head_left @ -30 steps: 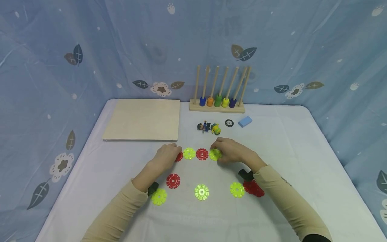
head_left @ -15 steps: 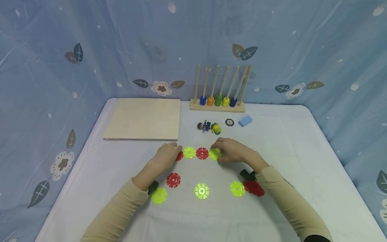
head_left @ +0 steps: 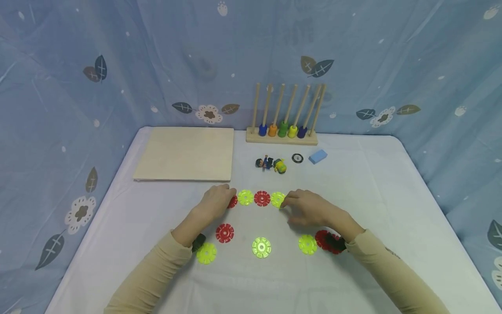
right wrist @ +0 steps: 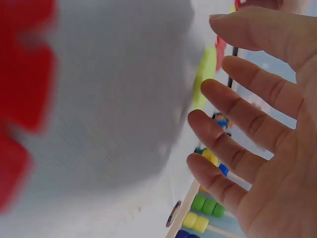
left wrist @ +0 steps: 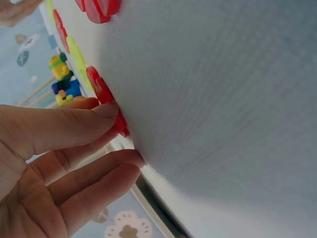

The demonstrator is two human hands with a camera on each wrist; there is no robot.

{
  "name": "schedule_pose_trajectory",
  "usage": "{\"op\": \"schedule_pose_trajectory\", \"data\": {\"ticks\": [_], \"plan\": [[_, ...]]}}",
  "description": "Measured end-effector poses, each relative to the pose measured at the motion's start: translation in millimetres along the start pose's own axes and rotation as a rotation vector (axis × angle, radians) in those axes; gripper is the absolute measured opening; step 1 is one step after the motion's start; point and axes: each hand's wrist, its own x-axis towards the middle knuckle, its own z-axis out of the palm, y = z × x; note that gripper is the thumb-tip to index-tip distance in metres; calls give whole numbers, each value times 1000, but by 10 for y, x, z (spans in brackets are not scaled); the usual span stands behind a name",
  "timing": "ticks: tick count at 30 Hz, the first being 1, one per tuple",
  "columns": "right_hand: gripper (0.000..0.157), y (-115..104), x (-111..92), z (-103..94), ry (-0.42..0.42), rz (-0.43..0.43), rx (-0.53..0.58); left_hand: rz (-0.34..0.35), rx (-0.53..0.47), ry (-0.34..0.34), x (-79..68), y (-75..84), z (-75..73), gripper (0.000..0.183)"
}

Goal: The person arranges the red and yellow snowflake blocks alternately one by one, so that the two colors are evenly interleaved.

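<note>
Toothed plastic discs lie in a row on the white table: a red disc (head_left: 232, 202), a yellow-green disc (head_left: 245, 197), a second red disc (head_left: 262, 198) and another yellow-green disc (head_left: 277, 199). My left hand (head_left: 213, 204) pinches the red disc at the row's left end; in the left wrist view its thumb presses on the red disc's face (left wrist: 101, 91). Beside the row's right end is my right hand (head_left: 311, 209), holding nothing. The right wrist view shows its fingers spread and relaxed near the yellow-green disc.
Nearer me lie a red disc (head_left: 225, 233), several yellow-green discs (head_left: 261, 247) and overlapping red discs (head_left: 323, 237). Toward the back are a wooden board (head_left: 184, 155), a peg abacus (head_left: 281, 138), two small figures (head_left: 265, 163), a black round token (head_left: 297, 158) and a blue block (head_left: 318, 156).
My right hand has let go of the yellow-green disc at the row's right end and moved slightly right and toward me, its fingers spreading. The left hand stays on its red disc.
</note>
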Motion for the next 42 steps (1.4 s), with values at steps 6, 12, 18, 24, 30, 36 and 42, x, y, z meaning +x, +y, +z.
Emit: {"op": "schedule_pose_trajectory", "data": {"ticks": [6,12,18,24,30,36,42], "plan": [[37,-169,-116,136,-6,-81,-9,-1,-3,-6,-17,2,-9,18],[37,-376,-153,253,7,-263,-73,-5,1,-2,-26,-4,-7,18],[41,-594,-134,319,-29,-340,-109,-12,-6,-12,-35,-15,0,19],[42,-799,22,332,-43,-386,-161,-18,7,-6,-37,-23,10,18],[40,-994,336,305,-23,-389,-235,-9,26,-5,-20,-35,14,17],[38,-1142,627,307,2,-411,-308,-1,29,-10,3,-58,-6,17],[36,-1265,752,360,-24,-443,-424,-8,27,-29,10,-86,-14,19]]}}
